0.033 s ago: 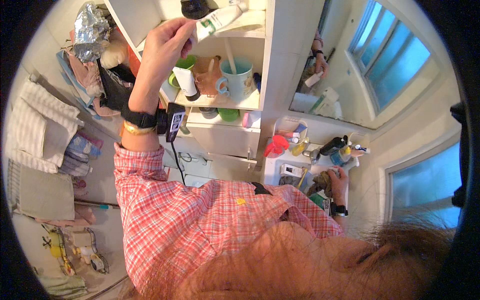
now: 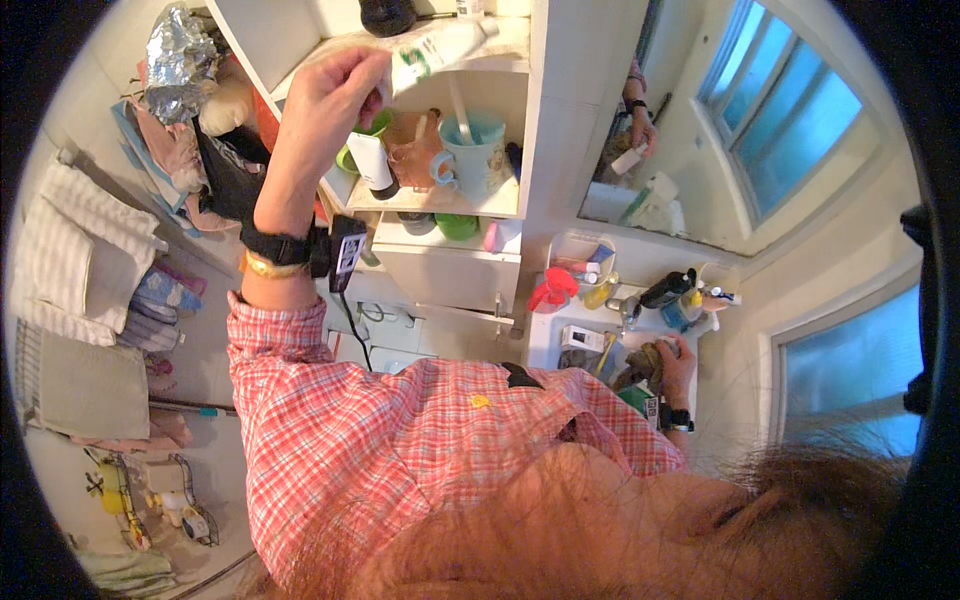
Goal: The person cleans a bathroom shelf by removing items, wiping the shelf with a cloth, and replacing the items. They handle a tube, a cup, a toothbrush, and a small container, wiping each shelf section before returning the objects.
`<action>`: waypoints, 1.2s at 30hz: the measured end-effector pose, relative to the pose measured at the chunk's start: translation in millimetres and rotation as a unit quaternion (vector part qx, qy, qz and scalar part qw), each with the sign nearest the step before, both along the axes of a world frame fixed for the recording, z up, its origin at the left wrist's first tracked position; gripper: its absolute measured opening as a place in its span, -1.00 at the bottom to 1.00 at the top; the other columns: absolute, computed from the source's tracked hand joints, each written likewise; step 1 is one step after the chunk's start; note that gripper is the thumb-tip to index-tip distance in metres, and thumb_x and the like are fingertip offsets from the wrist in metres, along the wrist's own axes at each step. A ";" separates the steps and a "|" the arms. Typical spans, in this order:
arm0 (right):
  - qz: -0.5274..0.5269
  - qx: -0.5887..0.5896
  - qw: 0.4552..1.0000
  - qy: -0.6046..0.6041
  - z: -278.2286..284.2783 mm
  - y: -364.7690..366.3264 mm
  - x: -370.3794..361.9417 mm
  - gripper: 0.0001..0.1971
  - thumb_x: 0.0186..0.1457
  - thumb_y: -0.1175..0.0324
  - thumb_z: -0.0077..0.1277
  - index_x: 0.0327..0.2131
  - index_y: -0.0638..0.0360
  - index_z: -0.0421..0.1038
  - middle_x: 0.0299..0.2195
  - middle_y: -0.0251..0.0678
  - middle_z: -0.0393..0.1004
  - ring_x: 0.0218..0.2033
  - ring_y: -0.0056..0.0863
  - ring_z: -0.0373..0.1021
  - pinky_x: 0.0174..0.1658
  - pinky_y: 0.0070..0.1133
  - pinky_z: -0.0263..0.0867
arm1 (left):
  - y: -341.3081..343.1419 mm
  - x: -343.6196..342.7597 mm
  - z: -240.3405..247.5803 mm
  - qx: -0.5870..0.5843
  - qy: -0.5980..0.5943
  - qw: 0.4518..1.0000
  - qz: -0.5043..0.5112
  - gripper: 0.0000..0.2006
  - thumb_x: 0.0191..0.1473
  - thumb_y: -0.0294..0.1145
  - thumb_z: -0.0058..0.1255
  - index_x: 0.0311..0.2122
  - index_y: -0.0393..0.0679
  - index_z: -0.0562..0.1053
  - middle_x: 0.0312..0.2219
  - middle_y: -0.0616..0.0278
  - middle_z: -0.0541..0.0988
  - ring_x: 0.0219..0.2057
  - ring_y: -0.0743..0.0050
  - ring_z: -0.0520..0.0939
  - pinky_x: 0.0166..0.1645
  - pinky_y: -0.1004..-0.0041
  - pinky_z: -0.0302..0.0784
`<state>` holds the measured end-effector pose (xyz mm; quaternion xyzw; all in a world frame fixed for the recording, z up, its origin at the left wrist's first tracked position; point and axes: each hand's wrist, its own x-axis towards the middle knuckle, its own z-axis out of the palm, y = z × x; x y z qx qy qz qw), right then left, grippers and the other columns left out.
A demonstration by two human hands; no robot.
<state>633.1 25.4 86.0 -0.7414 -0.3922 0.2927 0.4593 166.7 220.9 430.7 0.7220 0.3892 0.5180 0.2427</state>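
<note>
My left hand (image 2: 335, 90) is raised in front of an open wall cabinet, its fingers closed on one end of a white squeeze tube (image 2: 440, 52) with green print. The tube slants up to the right, its cap end over the upper shelf (image 2: 515, 50). Below it on the middle shelf stand a white tube with a black cap (image 2: 372, 165), a peach-coloured mug (image 2: 415, 160) and a light blue mug (image 2: 475, 165) with a white-handled stick in it. Far to the right, my right hand (image 2: 680, 368) curls on a crumpled brownish cloth (image 2: 640, 366) at the counter; its fingertips are partly hidden.
A white counter (image 2: 545, 345) carries a red cup (image 2: 552, 292), a small white box (image 2: 582, 340) and several bottles. A mirror (image 2: 690, 130) above it reflects a hand with a white object. Towels (image 2: 85, 260) hang at left; a cabinet flap (image 2: 440, 280) hangs below the shelves.
My left hand and the white squeeze tube have come down slightly, uncovering a small white container on the upper shelf. The right hand has stayed nearly in place on the cloth.
</note>
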 end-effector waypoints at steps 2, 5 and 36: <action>-0.043 -0.017 0.999 -0.010 -31.2 -10.9 11.0 -0.72 -0.01 0.29 0.15 -0.24 0.25 0.50 -0.44 -0.32 0.50 -0.39 -0.59 0.37 -0.29 -0.56 0.33 | -18.9 1.1 -15.3 -0.046 -0.004 0.998 -0.042 -0.77 0.21 -0.33 -0.05 -0.27 -0.30 0.52 -0.59 0.42 0.45 -0.60 0.78 0.38 -0.54 0.70 0.25; -0.091 -0.023 0.994 -0.052 -81.8 -34.0 28.9 -0.70 0.00 0.23 0.13 -0.27 0.28 0.50 -0.47 -0.19 0.52 -0.43 -0.47 0.40 -0.32 -0.48 0.33 | -48.1 7.8 -49.0 -0.202 0.108 0.968 -0.101 -0.80 0.21 -0.33 -0.05 -0.28 -0.22 0.52 -0.58 0.46 0.44 -0.56 0.79 0.39 -0.48 0.71 0.30; -0.249 -0.321 0.910 -0.080 -323.2 -81.4 47.7 -0.45 -0.02 0.10 0.05 -0.01 0.28 0.36 -0.10 0.10 0.46 -0.07 -0.03 0.40 -0.02 -0.31 0.30 | -71.4 143.7 -456.0 -0.593 0.227 0.754 -0.171 -0.75 0.19 -0.32 -0.10 -0.24 -0.31 0.49 -0.53 0.17 0.57 -0.59 0.59 0.53 -0.56 0.57 0.48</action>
